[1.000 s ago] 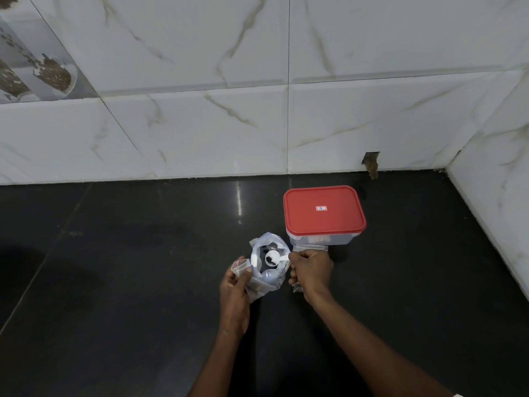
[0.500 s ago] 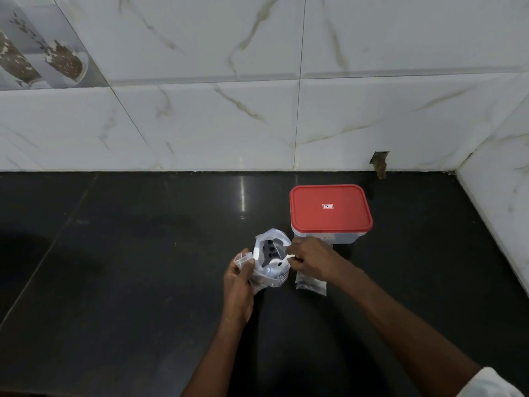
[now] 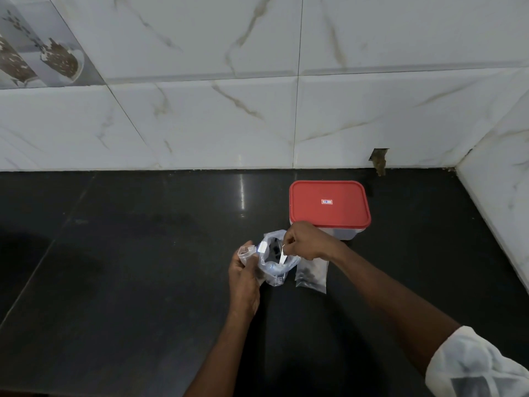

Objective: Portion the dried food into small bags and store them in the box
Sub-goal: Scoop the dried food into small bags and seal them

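- Worked at a black counter (image 3: 114, 282) below marble wall tiles (image 3: 200, 124).
- Had the box (image 3: 347, 232) at the back right, red lid (image 3: 343, 193) on, just behind the right hand (image 3: 305, 242).
- Pinched a white spoon (image 3: 284, 257) there, fingers clamped on its handle, bowl down inside the big bag (image 3: 276, 275) among dark dried food (image 3: 274, 249).
- Gripped a small bag (image 3: 246, 251) in the left hand (image 3: 244, 279), fingers curled round it, right against the big bag's side.
- Left one filled bag (image 3: 312, 275) flat on the counter, just right of the big bag, in front of the box.
- Looked mid-scoop: best lifted level and slow, small bag's mouth held wide beside the big bag's rim, spoon tipped well inside to avoid spills.
- Needed the lid off before any storing.
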Tool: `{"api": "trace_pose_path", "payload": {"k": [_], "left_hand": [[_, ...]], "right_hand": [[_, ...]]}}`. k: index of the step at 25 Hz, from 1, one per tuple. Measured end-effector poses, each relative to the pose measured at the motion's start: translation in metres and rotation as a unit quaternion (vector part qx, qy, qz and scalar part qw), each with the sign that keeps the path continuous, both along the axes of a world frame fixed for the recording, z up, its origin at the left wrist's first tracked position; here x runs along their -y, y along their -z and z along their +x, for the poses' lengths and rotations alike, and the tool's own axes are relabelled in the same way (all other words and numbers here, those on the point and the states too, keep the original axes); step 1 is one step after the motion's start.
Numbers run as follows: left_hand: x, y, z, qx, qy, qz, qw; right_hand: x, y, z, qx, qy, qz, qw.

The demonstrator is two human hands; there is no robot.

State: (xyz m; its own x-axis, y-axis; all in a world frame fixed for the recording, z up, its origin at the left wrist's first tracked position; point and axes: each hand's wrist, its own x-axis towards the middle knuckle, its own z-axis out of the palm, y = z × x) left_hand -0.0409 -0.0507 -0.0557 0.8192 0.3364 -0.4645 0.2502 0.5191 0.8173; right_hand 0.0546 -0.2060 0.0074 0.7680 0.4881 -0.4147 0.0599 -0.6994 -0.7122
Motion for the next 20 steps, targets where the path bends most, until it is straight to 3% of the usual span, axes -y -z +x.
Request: {"api": "trace_pose_path", "payload": {"k": [4,9,14,20], "left_hand": [[-0.003,0.005,-0.002,0.010,0.012,0.022,1.000],[-0.001,0.001,-0.003,0.017,0.044,0.059,0.997],[-0.002,-0.006,-0.009,0.028,0.060,0.095,0.993],[-0.007,-0.006,-0.022,0.039,0.087,0.180,0.979]], "right_hand": [[0.002,0.011,-0.015,-0.053,0.190,0.032,0.980],[0.006,0.024,-0.032,-0.056,0.377,0.115,0.917],[0.010,0.016,-0.039,-0.061,0.433,0.207,0.875],[0.016,-0.012,-0.054,-0.003,0.433,0.212,0.876]]}}
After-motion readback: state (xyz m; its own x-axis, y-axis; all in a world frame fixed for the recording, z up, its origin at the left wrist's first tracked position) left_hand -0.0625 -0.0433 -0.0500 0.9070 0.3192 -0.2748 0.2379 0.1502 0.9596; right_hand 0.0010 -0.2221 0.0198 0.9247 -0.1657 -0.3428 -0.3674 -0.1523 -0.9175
